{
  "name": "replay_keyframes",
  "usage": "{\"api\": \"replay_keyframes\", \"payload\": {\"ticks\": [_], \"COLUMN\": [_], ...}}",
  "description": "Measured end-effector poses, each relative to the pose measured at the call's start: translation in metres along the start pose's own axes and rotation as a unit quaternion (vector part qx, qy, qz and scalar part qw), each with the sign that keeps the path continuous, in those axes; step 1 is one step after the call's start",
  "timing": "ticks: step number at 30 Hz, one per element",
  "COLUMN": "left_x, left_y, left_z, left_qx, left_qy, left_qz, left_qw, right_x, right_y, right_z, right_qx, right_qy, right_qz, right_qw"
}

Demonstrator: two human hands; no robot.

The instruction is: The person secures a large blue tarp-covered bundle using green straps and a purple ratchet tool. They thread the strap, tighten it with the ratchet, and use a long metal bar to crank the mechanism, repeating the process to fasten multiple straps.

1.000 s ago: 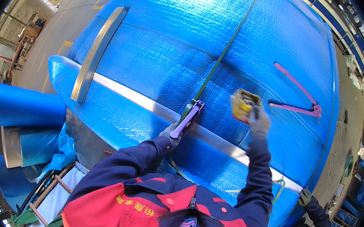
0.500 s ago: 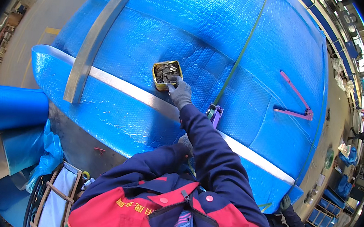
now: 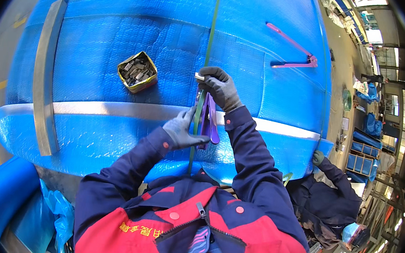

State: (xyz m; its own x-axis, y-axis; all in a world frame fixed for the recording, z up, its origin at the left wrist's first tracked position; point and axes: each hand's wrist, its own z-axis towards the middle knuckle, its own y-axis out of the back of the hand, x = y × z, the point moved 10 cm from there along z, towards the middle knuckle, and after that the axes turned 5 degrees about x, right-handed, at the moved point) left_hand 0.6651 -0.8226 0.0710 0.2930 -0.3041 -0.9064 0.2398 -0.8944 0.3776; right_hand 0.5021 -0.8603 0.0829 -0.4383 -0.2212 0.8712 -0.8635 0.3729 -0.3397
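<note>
A green strap (image 3: 212,35) runs over a large bundle wrapped in blue bubble film (image 3: 181,41). On the strap, at the bundle's near edge, sits a purple strapping tensioner (image 3: 211,122). My left hand (image 3: 180,130) grips it from the left, thumb across its lower part and fingertips beside the strap. Just above the tool, my gloved right hand (image 3: 221,88) pinches a small shiny metal strapping seal (image 3: 200,76) by the strap. Left of my hands stands a yellow-rimmed tin (image 3: 152,83) full of metal seals (image 3: 137,70).
A long metal bar (image 3: 46,77) lies at the bundle's left. A pink long-handled tool (image 3: 294,63) lies open at the far right. Another person's gloved hand (image 3: 318,157) touches the near right corner. Blue film rolls (image 3: 9,188) are at lower left.
My right hand has moved from the tin to the strap, now with a seal in its fingers. My left hand has come up to the tensioner. The view has shifted right.
</note>
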Motion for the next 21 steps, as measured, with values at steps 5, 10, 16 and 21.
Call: {"api": "replay_keyframes", "payload": {"ticks": [5, 10, 16, 21], "left_x": [0.005, 0.030, 0.102, 0.140], "left_y": [0.087, 0.086, 0.080, 0.051], "left_z": [0.038, 0.079, 0.089, 0.119], "left_qx": [-0.125, -0.175, -0.316, -0.229], "left_qy": [0.031, 0.110, 0.123, 0.186], "left_qz": [-0.227, -0.356, -0.387, -0.349], "left_qw": [0.965, 0.911, 0.857, 0.890], "right_x": [0.003, 0.022, 0.007, -0.008], "right_y": [-0.001, -0.001, 0.042, 0.063], "right_z": [0.002, 0.004, 0.015, 0.034], "right_qx": [0.030, 0.033, 0.032, -0.048], "right_qy": [0.064, 0.134, -0.009, -0.036], "right_qz": [-0.004, -0.143, -0.527, -0.651], "right_qw": [0.997, 0.980, 0.849, 0.756]}}
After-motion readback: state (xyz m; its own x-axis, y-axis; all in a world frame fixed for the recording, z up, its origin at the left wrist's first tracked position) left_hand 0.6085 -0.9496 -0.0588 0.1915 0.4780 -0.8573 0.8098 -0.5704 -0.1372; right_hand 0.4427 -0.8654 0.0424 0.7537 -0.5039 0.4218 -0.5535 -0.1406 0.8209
